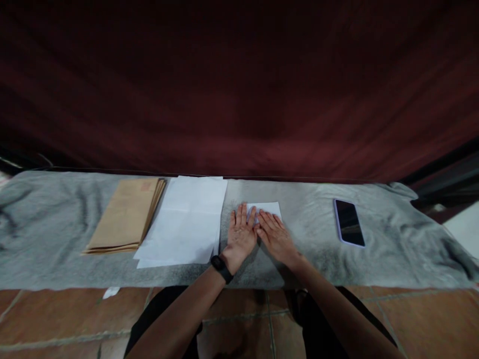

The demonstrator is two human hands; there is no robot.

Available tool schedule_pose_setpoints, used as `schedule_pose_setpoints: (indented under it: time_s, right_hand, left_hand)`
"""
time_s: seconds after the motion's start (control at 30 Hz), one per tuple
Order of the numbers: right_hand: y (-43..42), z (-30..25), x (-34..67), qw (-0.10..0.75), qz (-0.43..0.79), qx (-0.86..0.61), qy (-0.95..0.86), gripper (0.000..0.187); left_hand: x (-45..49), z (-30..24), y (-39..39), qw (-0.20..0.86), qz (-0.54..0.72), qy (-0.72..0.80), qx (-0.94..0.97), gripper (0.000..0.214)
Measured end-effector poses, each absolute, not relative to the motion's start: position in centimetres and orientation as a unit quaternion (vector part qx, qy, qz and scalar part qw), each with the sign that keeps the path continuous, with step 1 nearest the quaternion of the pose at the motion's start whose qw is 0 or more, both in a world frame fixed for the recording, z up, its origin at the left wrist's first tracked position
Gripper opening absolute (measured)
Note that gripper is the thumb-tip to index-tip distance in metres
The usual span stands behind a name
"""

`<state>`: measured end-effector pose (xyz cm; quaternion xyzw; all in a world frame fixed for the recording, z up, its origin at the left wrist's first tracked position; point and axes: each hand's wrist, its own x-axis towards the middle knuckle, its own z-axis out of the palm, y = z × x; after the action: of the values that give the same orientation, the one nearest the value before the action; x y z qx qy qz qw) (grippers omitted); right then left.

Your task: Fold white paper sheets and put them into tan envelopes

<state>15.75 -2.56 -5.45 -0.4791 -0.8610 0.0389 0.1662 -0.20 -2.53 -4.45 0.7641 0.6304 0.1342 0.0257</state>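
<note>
Both hands are open and flat, fingers outstretched, pressing on a small white paper (pixel 270 205) in the middle of the grey cloth-covered surface (pixel 307 229). The left hand (pixel 241 235) covers its left side, the right hand (pixel 276 237) its nearer right part; their thumbs meet or nearly meet. The paper's far edge runs left to right, almost parallel to the surface's back edge, and its right edge comes toward the person. What shows is wider than deep, but the near edge is hidden — I cannot tell its long axis for certain. Left of it lie larger white sheets (pixel 183 224), lengthwise away from the person, then brown envelopes (pixel 125 214) slanting likewise. Well to the right — a phone (pixel 350 223), face up.
</note>
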Motion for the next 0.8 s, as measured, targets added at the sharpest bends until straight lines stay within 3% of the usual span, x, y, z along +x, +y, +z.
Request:
schedule_pose_setpoints:
  time_s: [0.63,0.8]
  right_hand:
    - [-1.8,-6.4,18.7,0.144,-0.037,-0.566,-0.811,0.054]
    - [-2.0,-6.4,18.4,0.151,-0.039,-0.574,-0.804,0.052]
  left_hand:
    - [-1.4,-4.0,-2.3,-0.018,0.102,0.652,0.751,0.058]
    - [0.6,-3.9,-2.9,-0.012,0.149,0.577,0.803,0.056]
